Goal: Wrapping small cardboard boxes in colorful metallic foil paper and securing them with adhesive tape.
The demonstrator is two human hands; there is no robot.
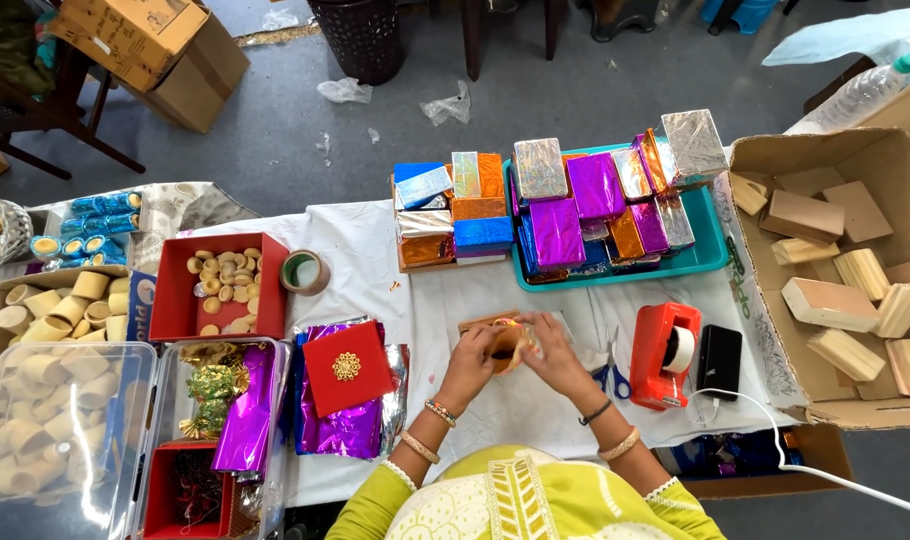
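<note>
Block (503,340), small, half cloaked in orange-gold foil, held just above the white table (375,260) at centre, directly in front of the body. Left hand (472,362) closed on its left side, fingers curled over the foil edge; right hand (553,356) closed on its right side, fingertips pressing a fold. Wrap apparently midway: foil around the block, ends not visibly sealed, no tape seen on it yet.

Just right of the hands: blue-handled scissors (607,375), then a red tape dispenser (665,355), then a black phone (719,361) with a white cable trailing off. Left of the hands: purple foil sheets (350,425) with a red box lid (347,368) bearing a gold ornament lying on top.

Beyond the hands, finished work: a stack of foil-wrapped blocks (455,210) in blue, orange and silver on the cloth, and a teal tray (710,255) heaped with purple, silver and orange ones. Plenty done, judging by those piles.

Plenty left as well: cardboard box (745,160) at far right holding many bare wooden blocks (830,300), still unwrapped.

Further left: red tray (175,300) of small round pieces, a tape roll (303,272), clear bins (65,440) of pale cups.
</note>
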